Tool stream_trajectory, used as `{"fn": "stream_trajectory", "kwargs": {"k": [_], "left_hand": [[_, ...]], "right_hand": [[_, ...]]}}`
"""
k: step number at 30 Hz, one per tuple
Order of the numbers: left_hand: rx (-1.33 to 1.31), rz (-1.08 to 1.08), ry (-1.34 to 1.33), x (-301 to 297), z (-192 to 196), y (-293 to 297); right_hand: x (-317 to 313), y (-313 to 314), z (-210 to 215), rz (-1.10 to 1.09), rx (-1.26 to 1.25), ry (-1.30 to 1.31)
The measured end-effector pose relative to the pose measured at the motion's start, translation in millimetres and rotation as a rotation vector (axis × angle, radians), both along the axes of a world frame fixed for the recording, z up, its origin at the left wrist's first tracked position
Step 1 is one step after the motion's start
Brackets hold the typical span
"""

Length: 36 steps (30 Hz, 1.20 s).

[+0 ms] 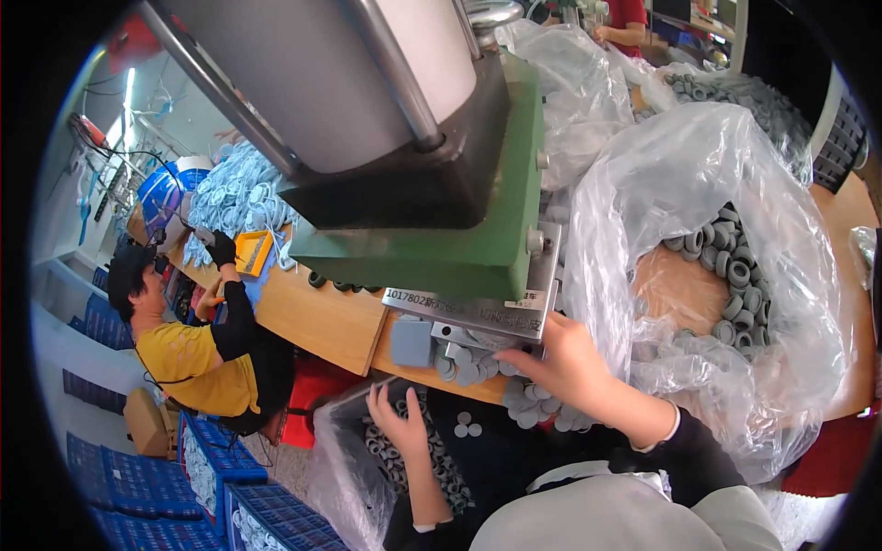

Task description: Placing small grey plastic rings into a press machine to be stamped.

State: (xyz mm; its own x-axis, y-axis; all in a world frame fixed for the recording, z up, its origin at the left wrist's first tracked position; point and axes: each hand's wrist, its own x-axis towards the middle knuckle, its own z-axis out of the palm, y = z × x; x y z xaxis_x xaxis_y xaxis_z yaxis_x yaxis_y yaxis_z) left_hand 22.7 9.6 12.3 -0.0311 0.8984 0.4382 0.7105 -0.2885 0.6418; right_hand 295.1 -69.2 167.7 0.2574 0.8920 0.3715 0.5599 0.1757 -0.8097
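The bench [317, 317] carries a green press [432, 250]; near left sits a bag [340, 464]. The left hand [401, 429] is loosely spread, empty; the right [568, 365] reaches the press, pinch unclear. Grey discs [469, 367] lie at its near edge; best keep fingertips clear underneath.

Fingers [414, 410] bare; black sleeves [706, 456], pale cuff edges [677, 425]; light grey garment [597, 516], perhaps apron.
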Motion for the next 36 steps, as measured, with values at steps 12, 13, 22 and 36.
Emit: {"fn": "stream_trajectory", "kwargs": {"k": [12, 13, 22, 36], "left_hand": [[0.073, -0.269, 0.386, 55, -5, 89], [0.073, -0.279, 0.381, 51, -5, 90], [0.194, -0.242, 0.052, 75, 13, 59], [0.246, -0.506, -0.689, 182, 123, 20]], "right_hand": [[6, -15, -6, -0.07, 0.086, 0.144], [19, -26, -10, -0.073, 0.107, 0.201], [254, -25, -80, -0.744, -0.288, -0.421], [215, -58, -77, -0.67, -0.051, -0.177]]}}
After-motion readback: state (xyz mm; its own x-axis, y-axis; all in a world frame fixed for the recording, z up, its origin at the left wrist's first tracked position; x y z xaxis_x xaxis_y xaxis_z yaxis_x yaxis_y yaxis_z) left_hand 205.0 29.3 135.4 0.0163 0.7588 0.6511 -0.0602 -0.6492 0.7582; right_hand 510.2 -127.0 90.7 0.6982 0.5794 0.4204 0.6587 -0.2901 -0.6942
